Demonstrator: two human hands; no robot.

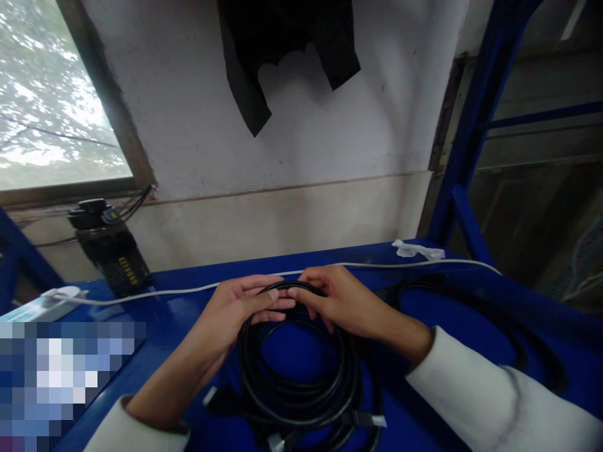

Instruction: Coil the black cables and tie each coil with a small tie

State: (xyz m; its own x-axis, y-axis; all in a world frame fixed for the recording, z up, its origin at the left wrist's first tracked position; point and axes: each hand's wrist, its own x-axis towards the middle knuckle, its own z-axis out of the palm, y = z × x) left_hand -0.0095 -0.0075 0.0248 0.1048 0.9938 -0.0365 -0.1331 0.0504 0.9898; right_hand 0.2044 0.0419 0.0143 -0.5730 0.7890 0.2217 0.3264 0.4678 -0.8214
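A coiled black cable point(346, 376) stands in the lower middle of the head view, over the blue table. At the top of the coil, my left hand point(247, 304) grips the cable between thumb and fingers. Close beside it, my right hand point(332, 295) pinches the same cable from the right, with the two thumbs nearly meeting. Below the coil lie more cable loops and several plugs, one a dark connector with a pale end point(370, 419) and another a silver-tipped plug point(276, 442).
More black cable point(513, 326) lies to the right on the blue table point(188, 279). A white cord point(179, 292) runs along the back from a white power strip point(51, 304). A dark bottle point(113, 251) stands at back left, a crumpled white wrapper point(417, 250) at back right.
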